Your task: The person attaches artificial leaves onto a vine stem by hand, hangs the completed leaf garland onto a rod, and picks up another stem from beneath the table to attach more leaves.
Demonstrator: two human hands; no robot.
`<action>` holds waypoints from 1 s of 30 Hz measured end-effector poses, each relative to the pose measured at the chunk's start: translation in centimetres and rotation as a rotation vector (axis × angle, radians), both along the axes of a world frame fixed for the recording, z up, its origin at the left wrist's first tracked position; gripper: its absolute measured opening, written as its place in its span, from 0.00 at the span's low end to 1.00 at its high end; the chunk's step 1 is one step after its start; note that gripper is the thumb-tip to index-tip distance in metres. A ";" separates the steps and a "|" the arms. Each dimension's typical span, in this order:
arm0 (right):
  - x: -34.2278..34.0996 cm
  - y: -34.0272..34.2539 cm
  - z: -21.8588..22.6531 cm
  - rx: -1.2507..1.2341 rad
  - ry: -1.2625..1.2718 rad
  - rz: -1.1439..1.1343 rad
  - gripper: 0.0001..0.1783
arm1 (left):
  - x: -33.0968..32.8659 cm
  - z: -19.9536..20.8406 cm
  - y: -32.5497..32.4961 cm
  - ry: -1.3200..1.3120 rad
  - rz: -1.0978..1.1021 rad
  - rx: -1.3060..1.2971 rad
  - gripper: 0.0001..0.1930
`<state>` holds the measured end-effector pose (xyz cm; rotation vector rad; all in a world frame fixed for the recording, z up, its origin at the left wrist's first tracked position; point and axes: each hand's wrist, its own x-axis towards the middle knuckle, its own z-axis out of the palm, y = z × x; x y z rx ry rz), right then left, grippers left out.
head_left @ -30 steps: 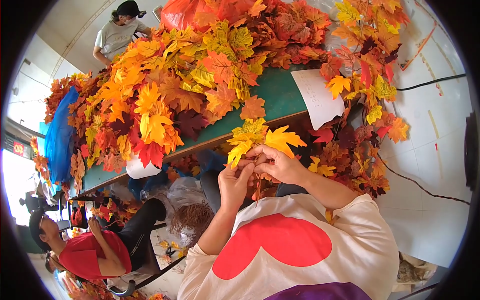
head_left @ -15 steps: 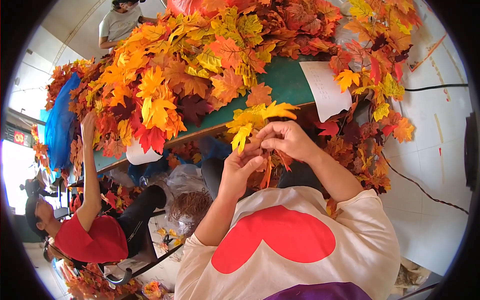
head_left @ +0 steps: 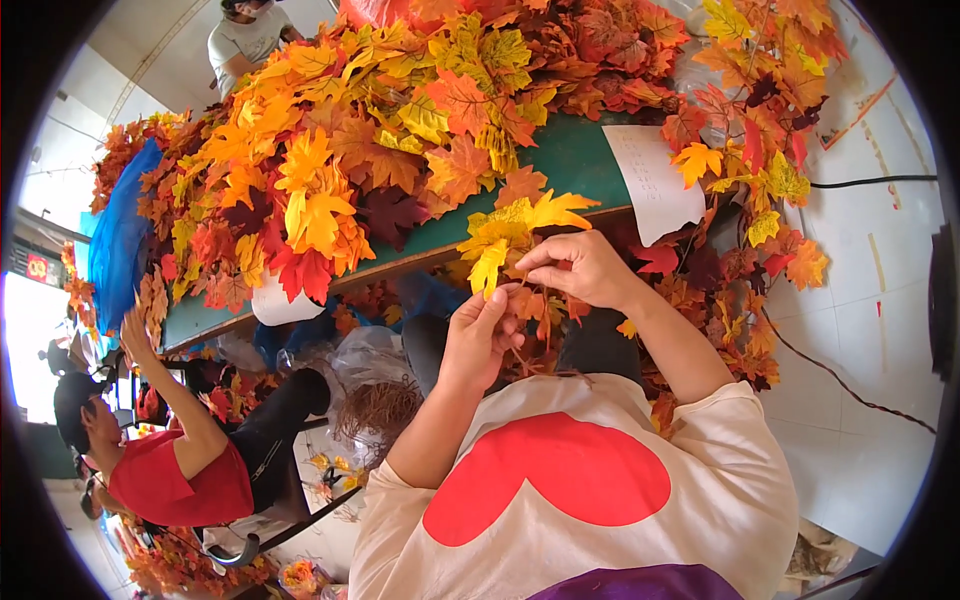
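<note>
A small bunch of yellow artificial maple leaves (head_left: 500,235) stands in front of me, just off the near edge of the table. Beneath its lowest leaf, my left hand (head_left: 478,338) is closed, thumb and fingers pinching the bunch at its stem. My right hand (head_left: 585,268) is to the right of the bunch, thumb and forefinger pinched together by the stems; what they hold is too small to make out. Orange leaves (head_left: 548,308) hang below and between my hands, over my lap.
Heaped orange, red and yellow leaves (head_left: 330,150) cover the green table (head_left: 575,165). A white paper sheet (head_left: 655,185) overhangs its edge. A leaf garland (head_left: 745,150) hangs at right. A person in red (head_left: 185,470) sits at left, near brown stems (head_left: 378,410); another person (head_left: 245,45) is beyond the table.
My right hand has drawn slightly to the right, away from my left hand, which has turned and dropped a little. The person in red has lowered an arm.
</note>
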<state>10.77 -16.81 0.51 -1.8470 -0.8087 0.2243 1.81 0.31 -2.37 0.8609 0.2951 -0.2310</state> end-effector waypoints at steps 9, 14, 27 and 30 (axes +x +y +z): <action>1.5 -0.2 0.3 0.030 0.079 -0.049 0.08 | 0.6 0.4 1.0 0.120 -0.109 -0.348 0.14; 1.5 -0.1 0.1 0.032 0.115 -0.060 0.08 | 0.1 0.5 1.1 0.152 -0.139 -0.379 0.14; 1.0 0.5 -0.4 -0.008 0.075 -0.037 0.07 | -2.1 1.2 0.9 0.033 -0.148 -0.311 0.12; -0.5 2.0 -2.0 -0.007 0.046 0.107 0.07 | -2.4 1.5 0.7 -0.016 -0.157 -0.354 0.10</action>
